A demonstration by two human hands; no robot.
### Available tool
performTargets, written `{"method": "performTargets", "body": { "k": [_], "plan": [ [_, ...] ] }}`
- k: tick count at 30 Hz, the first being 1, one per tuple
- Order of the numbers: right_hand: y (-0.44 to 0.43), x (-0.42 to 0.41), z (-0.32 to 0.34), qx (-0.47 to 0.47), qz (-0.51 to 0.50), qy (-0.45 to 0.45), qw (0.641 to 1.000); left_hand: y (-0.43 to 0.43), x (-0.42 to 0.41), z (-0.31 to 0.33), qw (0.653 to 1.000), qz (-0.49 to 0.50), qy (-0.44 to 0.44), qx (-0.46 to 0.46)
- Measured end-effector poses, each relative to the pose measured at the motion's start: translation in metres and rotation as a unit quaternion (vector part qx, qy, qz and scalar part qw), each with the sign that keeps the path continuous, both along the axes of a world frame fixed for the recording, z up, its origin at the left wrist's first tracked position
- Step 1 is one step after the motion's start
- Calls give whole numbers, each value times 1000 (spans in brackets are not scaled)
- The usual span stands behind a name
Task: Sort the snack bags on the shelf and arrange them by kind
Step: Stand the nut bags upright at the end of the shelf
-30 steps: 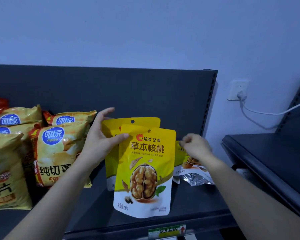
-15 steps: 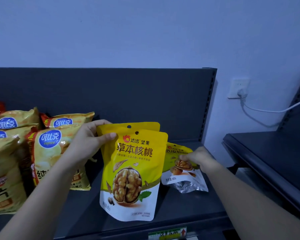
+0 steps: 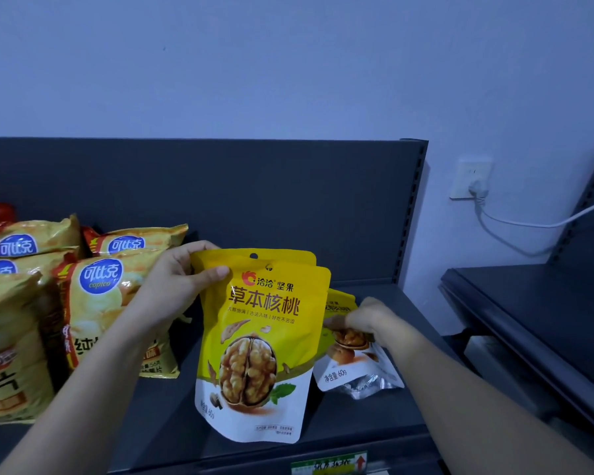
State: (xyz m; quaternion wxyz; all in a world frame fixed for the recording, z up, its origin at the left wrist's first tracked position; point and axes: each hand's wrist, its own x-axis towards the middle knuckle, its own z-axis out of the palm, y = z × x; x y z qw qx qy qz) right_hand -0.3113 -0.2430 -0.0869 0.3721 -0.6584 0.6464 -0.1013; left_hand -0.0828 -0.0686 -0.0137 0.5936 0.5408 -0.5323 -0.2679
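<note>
Gripping top corner of walnut pouches [image 3: 264,337] with curled left hand [image 3: 172,293] fingers; right of them, pinching tilted pouch [image 3: 354,370] with right hand [image 3: 371,318].

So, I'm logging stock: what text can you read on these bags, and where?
"洽洽 坚果", "草本核桃": front walnut pouch, gripped by the left hand.
"净含量 60g": right walnut pouch, pinched by the right hand.
"可比克 copico": chip bag.
Shelf tag: too blurred.
</note>
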Motion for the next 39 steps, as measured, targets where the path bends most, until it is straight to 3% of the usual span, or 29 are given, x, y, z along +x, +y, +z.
{"method": "performTargets", "body": {
  "k": [7, 10, 14, 19, 24, 26, 32, 34, 36, 39],
  "plan": [
    [12, 6, 2, 78, 28, -111, 990, 3, 5, -4, 1000, 2, -3, 0],
    [14, 7, 1, 54, 18, -135, 989, 3, 4, -4, 1000, 4, -4, -2],
    [12, 11, 11, 11, -5, -249, 968, 3, 2, -4, 1000, 11, 4, -1],
    [20, 21, 56, -143, 21, -430, 891, 0, -10, -4, 998, 53, 6, -21],
    [34, 24, 78, -101, 82, -542, 830, -2, -15, -10, 995, 88, 4, -44],
    [39, 26, 77, -72, 101, -553, 824, -3, -7, -15, 981, 142, -111, -66],
    [51, 24, 74, 51, 207, -508, 834, 3, -9, -4, 873, 193, -438, -95],
    [51, 23, 72, 103, 235, -497, 829, 4, -9, 3, 871, 168, -455, -77],
    [41, 24, 64, 124, 208, -486, 840, 7, -10, 7, 898, 140, -413, -66],
    [28, 29, 50, 33, 122, -406, 905, 11, -7, 9, 906, 116, -400, -70]
  ]
}}
